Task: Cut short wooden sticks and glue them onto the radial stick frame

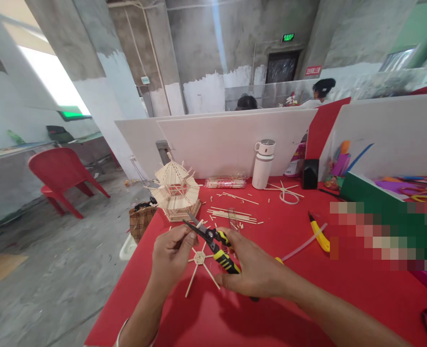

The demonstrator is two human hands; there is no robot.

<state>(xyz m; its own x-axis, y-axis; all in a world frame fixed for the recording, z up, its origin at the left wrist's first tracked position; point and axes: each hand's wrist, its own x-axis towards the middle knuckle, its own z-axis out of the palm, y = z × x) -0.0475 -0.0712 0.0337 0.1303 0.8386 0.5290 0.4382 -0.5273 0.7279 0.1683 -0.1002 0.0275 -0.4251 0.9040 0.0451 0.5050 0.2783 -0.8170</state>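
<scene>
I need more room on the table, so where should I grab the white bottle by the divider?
Grip the white bottle around its straight body from the near side. It stands upright with the divider close behind, and its small handle near the top sticks out left.

Nothing can be read for certain: above the dark door (pixel 281 67) a green lit sign (pixel 288 37), and just right of that door a red plate (pixel 313 71), bear characters too small to make out
</scene>
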